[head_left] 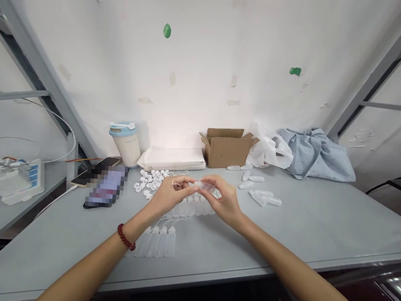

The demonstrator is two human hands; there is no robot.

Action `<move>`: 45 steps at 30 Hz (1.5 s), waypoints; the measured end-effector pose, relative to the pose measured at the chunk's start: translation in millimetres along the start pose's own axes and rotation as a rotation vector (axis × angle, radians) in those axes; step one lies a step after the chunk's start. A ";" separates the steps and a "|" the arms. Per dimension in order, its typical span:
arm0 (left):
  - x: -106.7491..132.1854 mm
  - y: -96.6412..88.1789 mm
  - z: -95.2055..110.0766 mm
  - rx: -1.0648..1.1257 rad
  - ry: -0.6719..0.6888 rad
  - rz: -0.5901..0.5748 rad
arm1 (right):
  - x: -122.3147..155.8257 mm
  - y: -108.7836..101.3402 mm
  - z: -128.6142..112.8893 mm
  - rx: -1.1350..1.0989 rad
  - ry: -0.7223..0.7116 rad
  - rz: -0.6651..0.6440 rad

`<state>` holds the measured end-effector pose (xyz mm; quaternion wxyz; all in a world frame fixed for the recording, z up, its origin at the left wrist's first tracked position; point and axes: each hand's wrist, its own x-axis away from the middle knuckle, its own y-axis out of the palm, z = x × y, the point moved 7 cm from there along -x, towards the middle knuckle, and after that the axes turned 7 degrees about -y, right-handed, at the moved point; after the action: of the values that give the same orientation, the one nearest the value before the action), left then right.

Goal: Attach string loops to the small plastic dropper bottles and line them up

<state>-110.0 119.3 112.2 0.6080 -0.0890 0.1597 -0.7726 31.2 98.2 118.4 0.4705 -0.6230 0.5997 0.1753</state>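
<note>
My right hand (224, 200) pinches a small translucent plastic bottle (207, 186) on its side. At the bottle's left end, the fingers of my left hand (170, 192) are closed on a small white cap, mostly hidden, with a white string loop showing by the fingers. Loose white caps (153, 179) lie in a heap to the left. Below my hands is a row of capped bottles (186, 208), partly covered by them. Nearer the front edge stands out another row of capped bottles (157, 243) with string loops. Several uncapped bottles (266, 198) lie scattered on the right.
On the grey table (303, 220), a lidded cup (127, 146), a white stack (175, 157), an open cardboard box (228, 148), a plastic bag (269, 147) and blue cloth (315, 156) line the wall. Phones (108, 187) lie at the left. Metal posts frame both sides.
</note>
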 end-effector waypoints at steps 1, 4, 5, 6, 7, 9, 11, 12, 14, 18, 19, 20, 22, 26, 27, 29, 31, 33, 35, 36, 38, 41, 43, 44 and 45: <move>0.7 0.4 1.7 -0.005 0.007 -0.011 | -0.1 -0.5 -3.3 0.031 -0.050 0.004; 2.3 0.6 6.0 -0.031 0.059 -0.011 | -0.8 -1.7 -9.7 0.059 -0.160 0.018; 2.6 0.3 6.6 -0.036 0.078 0.001 | -1.1 -2.0 -10.6 0.061 -0.181 0.022; 2.7 -0.1 6.7 -0.036 0.094 0.016 | -1.4 -2.2 -11.0 0.063 -0.192 0.026; 2.7 -0.6 6.3 -0.033 0.104 0.030 | -1.7 -2.4 -11.0 0.066 -0.195 0.029; 2.4 -0.9 5.1 -0.017 0.107 0.040 | -2.2 -2.8 -10.1 0.069 -0.183 0.029; 2.1 0.2 4.5 0.011 0.096 0.011 | -2.7 -2.9 -8.7 0.056 -0.155 0.020; 2.0 1.3 4.4 0.030 0.085 -0.020 | -2.9 -2.8 -7.8 0.041 -0.138 0.012; 2.0 4.4 4.1 0.076 0.054 -0.101 | -3.1 -2.3 -6.2 0.002 -0.108 -0.009; 2.4 8.2 2.8 0.170 0.003 -0.224 | -2.7 1.0 -5.0 -0.066 -0.096 -0.058; 2.4 8.7 2.0 0.182 -0.007 -0.242 | -2.4 2.1 -4.7 -0.081 -0.097 -0.067; 2.3 9.3 0.9 0.191 -0.018 -0.258 | -2.1 3.4 -4.4 -0.097 -0.098 -0.077; 2.0 10.6 -1.2 0.207 -0.042 -0.284 | -1.6 5.9 -3.7 -0.124 -0.099 -0.097; 0.7 10.6 -3.2 0.225 -0.073 -0.286 | -1.3 7.7 -2.4 -0.140 -0.097 -0.107; 0.4 10.1 -3.2 0.224 -0.075 -0.277 | -1.4 7.5 -2.0 -0.139 -0.092 -0.105; 0.3 9.4 -2.7 0.211 -0.076 -0.265 | -1.5 7.5 -1.5 -0.137 -0.081 -0.107; 1.1 9.9 -1.8 0.180 -0.074 -0.276 | -1.4 8.4 -1.8 -0.137 -0.075 -0.122; 2.4 10.4 -0.8 0.136 -0.066 -0.294 | -1.2 9.8 -3.0 -0.141 -0.077 -0.142; 3.5 10.1 0.3 0.087 -0.054 -0.301 | -0.9 11.3 -4.4 -0.143 -0.083 -0.162; 4.0 9.7 0.9 0.068 -0.048 -0.303 | -0.8 11.9 -5.1 -0.143 -0.087 -0.170; 5.0 9.6 2.1 0.043 -0.040 -0.313 | -0.4 13.2 -6.2 -0.141 -0.100 -0.184; 6.6 10.9 4.0 0.027 -0.039 -0.337 | 0.5 14.7 -6.3 -0.126 -0.133 -0.198; 6.3 10.7 4.6 0.018 -0.042 -0.328 | 1.2 15.2 -4.1 -0.090 -0.161 -0.203; 5.5 10.2 4.2 0.017 -0.046 -0.316 | 1.5 15.0 -2.0 -0.059 -0.175 -0.204; 4.4 9.3 3.3 0.018 -0.053 -0.301 | 1.7 14.4 0.7 -0.018 -0.189 -0.202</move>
<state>-101.5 112.7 111.8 0.4902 -0.1266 0.1215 -0.8538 18.7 100.1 111.3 0.5346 -0.6650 0.4855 0.1902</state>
